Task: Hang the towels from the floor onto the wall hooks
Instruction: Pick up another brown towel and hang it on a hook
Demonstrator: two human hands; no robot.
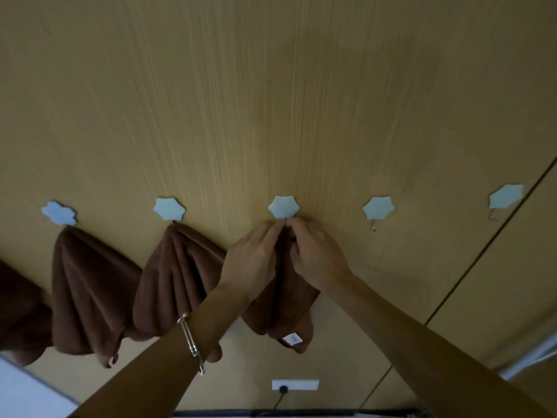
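A row of pale blue star-shaped wall hooks runs across the wooden wall. At the middle hook point(284, 207) my left hand point(254, 256) and my right hand point(315, 254) both pinch the top of a brown towel point(278, 312) right beneath the hook. The metal prong of that hook is hidden behind my fingertips. The towel hangs down below my hands, with a white label near its lower edge. Two brown towels hang from hooks to the left, one point(87, 291) from the far-left hook point(58, 212) and one point(174, 276) from the second hook point(169, 208).
Two bare hooks point(378, 208) point(505, 197) stand to the right with metal prongs showing. Part of another brown towel point(18, 309) shows at the left edge. A white wall socket point(294, 384) with a black cable sits low on the wall. A dark panel seam point(482, 257) runs diagonally on the right.
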